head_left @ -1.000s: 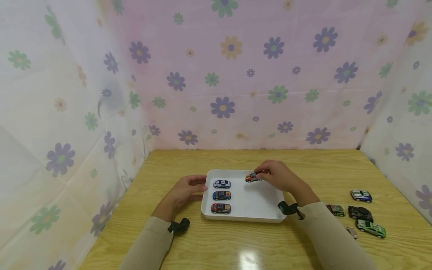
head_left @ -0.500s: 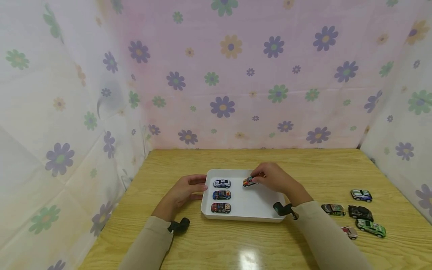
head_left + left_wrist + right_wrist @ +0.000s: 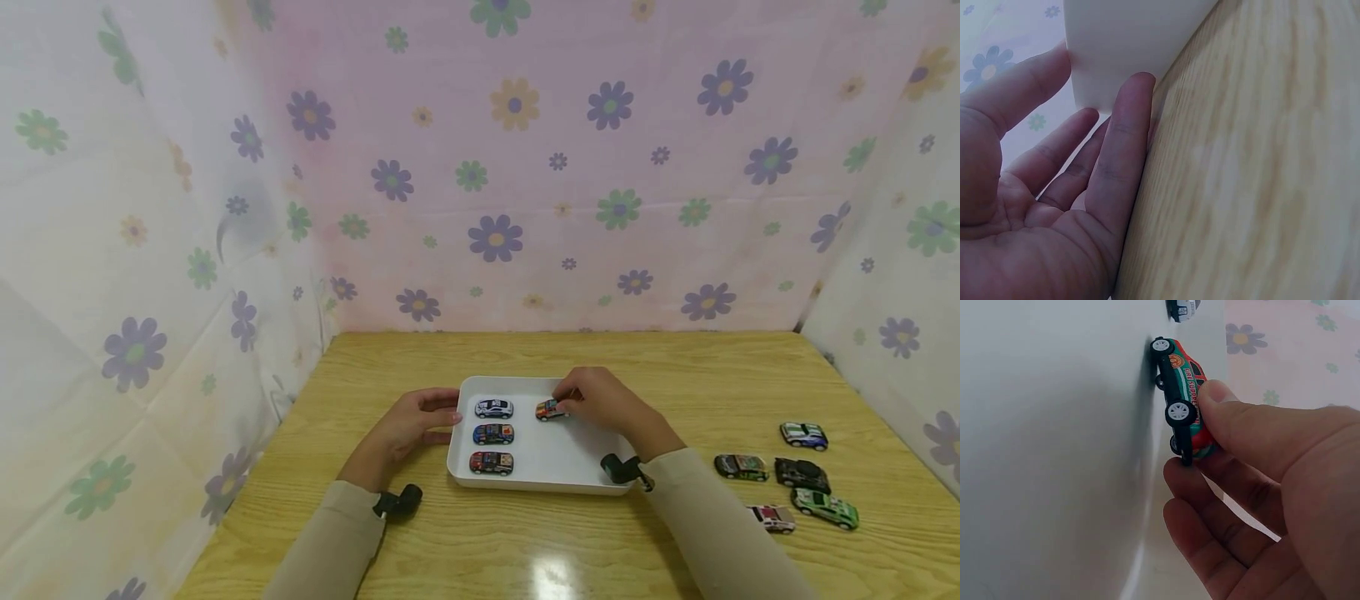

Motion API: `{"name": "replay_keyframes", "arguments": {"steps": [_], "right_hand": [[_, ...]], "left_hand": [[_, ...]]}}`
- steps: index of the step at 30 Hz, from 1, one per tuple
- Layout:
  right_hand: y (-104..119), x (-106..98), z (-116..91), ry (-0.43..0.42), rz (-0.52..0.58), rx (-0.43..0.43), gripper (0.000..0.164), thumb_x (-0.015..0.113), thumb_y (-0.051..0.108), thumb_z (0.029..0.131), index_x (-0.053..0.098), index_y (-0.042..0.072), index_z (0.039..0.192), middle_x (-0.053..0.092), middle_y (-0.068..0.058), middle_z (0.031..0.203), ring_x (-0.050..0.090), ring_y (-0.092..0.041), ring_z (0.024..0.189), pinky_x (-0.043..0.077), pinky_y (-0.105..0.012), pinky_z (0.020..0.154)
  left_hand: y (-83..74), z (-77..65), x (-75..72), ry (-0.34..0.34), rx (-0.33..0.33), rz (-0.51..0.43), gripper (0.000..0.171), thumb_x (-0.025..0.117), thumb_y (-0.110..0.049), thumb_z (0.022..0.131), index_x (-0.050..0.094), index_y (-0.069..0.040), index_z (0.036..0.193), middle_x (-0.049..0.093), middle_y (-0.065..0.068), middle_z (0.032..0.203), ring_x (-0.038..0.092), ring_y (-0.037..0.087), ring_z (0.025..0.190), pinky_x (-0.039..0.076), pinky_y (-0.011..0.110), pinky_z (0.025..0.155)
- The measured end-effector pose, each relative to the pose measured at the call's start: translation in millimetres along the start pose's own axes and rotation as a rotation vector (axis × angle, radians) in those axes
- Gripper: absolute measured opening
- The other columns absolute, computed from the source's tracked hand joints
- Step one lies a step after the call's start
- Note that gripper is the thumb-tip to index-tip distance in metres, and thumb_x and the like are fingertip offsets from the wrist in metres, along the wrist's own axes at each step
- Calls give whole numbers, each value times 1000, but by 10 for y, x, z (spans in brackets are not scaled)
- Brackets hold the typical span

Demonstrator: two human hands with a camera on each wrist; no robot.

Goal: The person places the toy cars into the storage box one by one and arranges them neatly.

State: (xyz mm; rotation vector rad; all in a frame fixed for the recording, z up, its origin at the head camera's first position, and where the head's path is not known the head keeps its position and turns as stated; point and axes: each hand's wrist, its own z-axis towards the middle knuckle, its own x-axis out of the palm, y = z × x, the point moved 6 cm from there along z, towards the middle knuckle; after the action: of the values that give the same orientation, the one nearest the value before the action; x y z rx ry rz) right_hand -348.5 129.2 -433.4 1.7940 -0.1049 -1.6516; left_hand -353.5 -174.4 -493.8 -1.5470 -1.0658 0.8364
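Observation:
My right hand (image 3: 603, 402) pinches a red and green toy car (image 3: 1186, 400) between thumb and fingers. The car is over the upper middle of the white tray (image 3: 555, 487), tilted in the right wrist view, with its wheels facing the tray floor. At the tray's left end my left hand (image 3: 405, 425) rests its fingertips against the outer wall, fingers fairly straight. Inside the tray, along the left side, a white toy car (image 3: 493, 408), a blue toy car (image 3: 492, 433) and a red toy car (image 3: 491, 462) stand in a column.
On the wooden table (image 3: 360, 550) to the right lie several more toy cars: a white and blue one (image 3: 804, 435), a black one (image 3: 801, 474), a green one (image 3: 825, 507), and others close by. Flowered cloth (image 3: 525, 167) hangs behind and at both sides.
My right hand has moved left and slightly toward me with the toy car, bringing it lower over the tray. The left hand and the tray have stayed put.

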Motion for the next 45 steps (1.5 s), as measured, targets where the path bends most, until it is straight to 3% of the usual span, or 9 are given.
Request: {"name": "replay_keyframes", "arguments": {"steps": [14, 31, 45], "right_hand": [[-2, 98, 69, 36, -66, 10, 18, 77, 12, 94, 81, 14, 112, 76, 2, 109, 68, -15, 102, 59, -40, 90], [-23, 150, 109, 33, -48, 61, 18, 78, 15, 94, 82, 17, 112, 77, 3, 110, 69, -16, 104, 58, -42, 95], [26, 151, 119, 32, -44, 89, 17, 79, 17, 93, 82, 18, 110, 78, 2, 108, 69, -15, 100, 59, -40, 89]], "left_hand": [[-29, -22, 19, -3, 0, 7, 51, 73, -8, 97, 57, -7, 145, 60, 16, 145, 67, 28, 120, 62, 44, 93], [-19, -4, 9, -3, -7, 4, 51, 74, -8, 96, 58, -9, 145, 59, 14, 146, 66, 27, 122, 62, 45, 94], [-41, -31, 15, 2, 4, 12, 52, 73, -7, 96, 57, -7, 146, 59, 15, 146, 66, 27, 121, 62, 45, 93]]}}
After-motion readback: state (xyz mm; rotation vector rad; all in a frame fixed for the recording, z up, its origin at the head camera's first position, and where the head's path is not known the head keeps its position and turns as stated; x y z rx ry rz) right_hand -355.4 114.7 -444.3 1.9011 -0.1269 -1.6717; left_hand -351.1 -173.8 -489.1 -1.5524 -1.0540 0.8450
